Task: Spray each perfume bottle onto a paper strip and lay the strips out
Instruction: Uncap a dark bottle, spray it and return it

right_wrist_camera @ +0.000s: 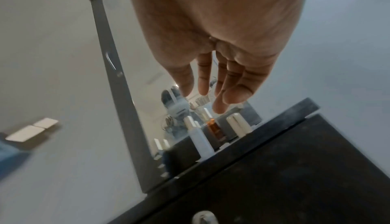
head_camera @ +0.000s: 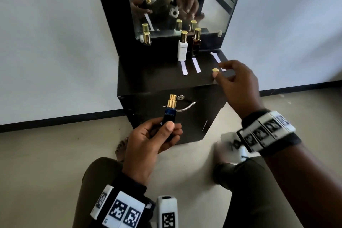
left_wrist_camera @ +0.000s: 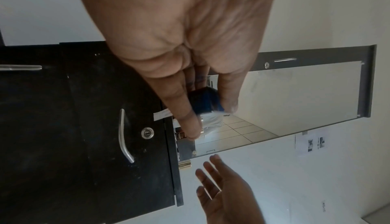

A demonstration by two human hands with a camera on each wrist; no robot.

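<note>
We see the left hand (head_camera: 151,139) gripping a dark blue perfume bottle (head_camera: 169,116) low in front of the black bench (head_camera: 157,77), fingers and thumb curled round its body. The bottle stands nearly upright, gold nozzle uncapped and pointing up and away. Our right hand (head_camera: 235,83) reaches over the bench's right front edge, fingers loosely spread beside a gold cap (head_camera: 215,70) standing there. The right wrist view shows that hand's fingers (right_wrist_camera: 223,84) straight and holding nothing. Three paper strips (head_camera: 196,65) lie before a white bottle (head_camera: 182,47) and an amber bottle (head_camera: 196,42).
</note>
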